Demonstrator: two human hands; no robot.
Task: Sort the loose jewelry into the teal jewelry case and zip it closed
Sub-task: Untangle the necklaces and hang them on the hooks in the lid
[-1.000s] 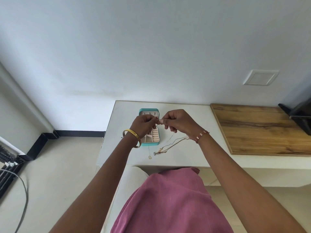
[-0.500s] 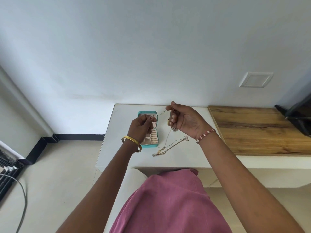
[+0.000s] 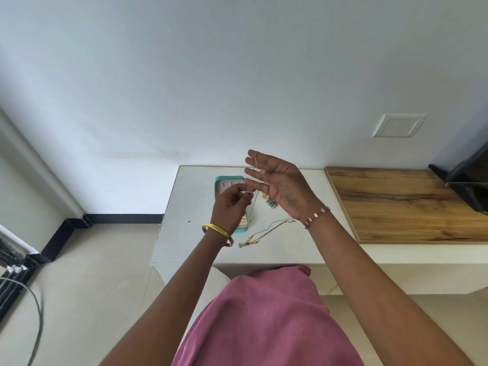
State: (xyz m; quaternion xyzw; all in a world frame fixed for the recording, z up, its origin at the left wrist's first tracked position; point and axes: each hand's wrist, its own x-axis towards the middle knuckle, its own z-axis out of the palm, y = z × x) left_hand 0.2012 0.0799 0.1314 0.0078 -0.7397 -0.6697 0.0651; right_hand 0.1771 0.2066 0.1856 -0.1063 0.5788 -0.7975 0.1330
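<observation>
**A:** What are your fingers doing?

**B:** Your right hand is raised above the table with the palm turned toward you and the fingers spread and nearly straight. A thin gold chain lies draped over those fingers and hangs down past them. Your left hand sits just beside it, lower, with thumb and forefinger curled together; they seem to pinch the chain's other end, though the strand is too fine to be sure.

**A:** And the case?

**B:** The teal jewelry case lies open on the white table, directly behind your left hand, which covers most of it. You can see a pale lining with small slots in the far part and a pinkish strip at the near edge; what sits in the compartments cannot be told.

**A:** What remains outside it?

**B:** A tangle of chains lies on the table just right of the case, and a small cluster of pieces sits under your right palm. A wooden board lies to the right.
</observation>
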